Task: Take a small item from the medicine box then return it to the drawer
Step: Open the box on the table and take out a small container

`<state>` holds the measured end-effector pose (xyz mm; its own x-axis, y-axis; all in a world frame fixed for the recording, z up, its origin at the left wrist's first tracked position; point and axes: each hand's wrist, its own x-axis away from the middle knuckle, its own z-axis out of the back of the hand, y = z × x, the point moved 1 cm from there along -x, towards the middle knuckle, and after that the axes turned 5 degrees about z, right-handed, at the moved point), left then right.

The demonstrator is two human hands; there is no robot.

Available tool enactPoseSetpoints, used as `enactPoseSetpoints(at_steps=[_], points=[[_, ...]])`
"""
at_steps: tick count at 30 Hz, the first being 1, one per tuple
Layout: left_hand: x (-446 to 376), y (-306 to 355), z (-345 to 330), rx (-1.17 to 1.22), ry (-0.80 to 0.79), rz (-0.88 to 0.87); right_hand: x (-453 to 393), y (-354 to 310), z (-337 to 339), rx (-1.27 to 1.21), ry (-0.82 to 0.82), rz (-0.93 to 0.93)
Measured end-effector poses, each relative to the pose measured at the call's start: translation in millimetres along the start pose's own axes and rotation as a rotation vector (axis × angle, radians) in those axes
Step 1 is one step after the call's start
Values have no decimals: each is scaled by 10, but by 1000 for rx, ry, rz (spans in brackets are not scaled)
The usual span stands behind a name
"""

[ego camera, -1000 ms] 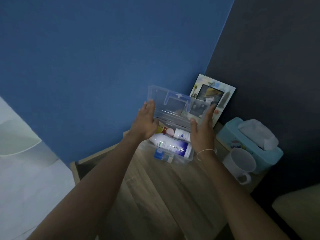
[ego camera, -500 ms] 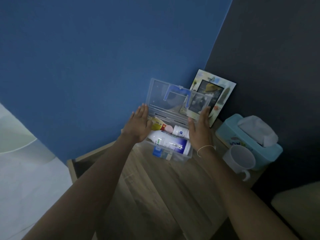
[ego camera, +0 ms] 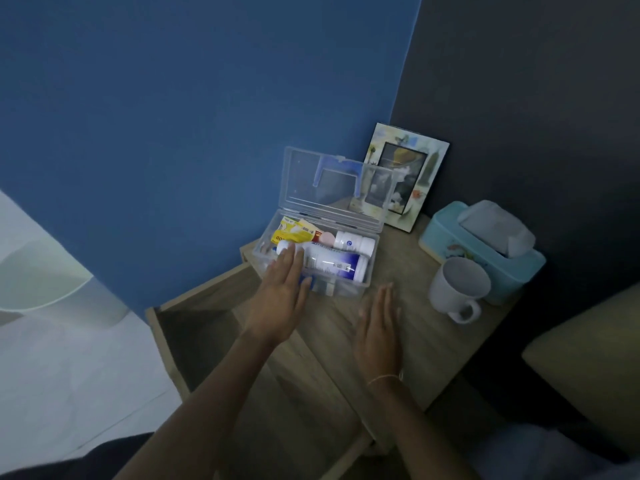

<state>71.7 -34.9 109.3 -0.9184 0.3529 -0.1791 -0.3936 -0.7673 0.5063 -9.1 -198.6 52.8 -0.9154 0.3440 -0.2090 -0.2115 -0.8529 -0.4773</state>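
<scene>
A clear plastic medicine box stands on the wooden nightstand with its lid swung up and its blue handle showing. Inside lie a large white bottle with a blue label, a smaller white bottle, a yellow packet and a pink item. My left hand reaches over the box's front left corner, fingers flat and apart, tips over the large bottle. My right hand hovers open above the tabletop, in front of the box. The open drawer gapes at the left, below the tabletop.
A picture frame leans against the dark wall behind the box. A white mug and a teal tissue box stand to the right. A blue wall rises at the back; a cushion edge is at far right.
Both hands let go of the lid, which stays up. My left hand dropped onto the box's contents and my right hand drew back toward me over the tabletop.
</scene>
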Motion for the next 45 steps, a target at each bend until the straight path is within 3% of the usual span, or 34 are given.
enactPoseSetpoints(at_steps=[8,13,16,22,32,39,45], points=[[-166,168,-62,27,2,-12,46,76,-235,218,-169,37],[-692,244,9,6,-11,-48,43,51,-225,206,-81,50],[-1014,282,7,-12,-29,45,56,61,-240,197,-46,50],[-1382,251,-106,-94,-251,172,52,80,-272,204,-76,39],[-1509,245,-184,-72,-243,276,59,83,-245,174,-97,42],[-1359,396,22,98,-8,266,53,115,-290,162,-52,59],[-649,410,281,341,168,210,68,88,-223,142,-93,57]])
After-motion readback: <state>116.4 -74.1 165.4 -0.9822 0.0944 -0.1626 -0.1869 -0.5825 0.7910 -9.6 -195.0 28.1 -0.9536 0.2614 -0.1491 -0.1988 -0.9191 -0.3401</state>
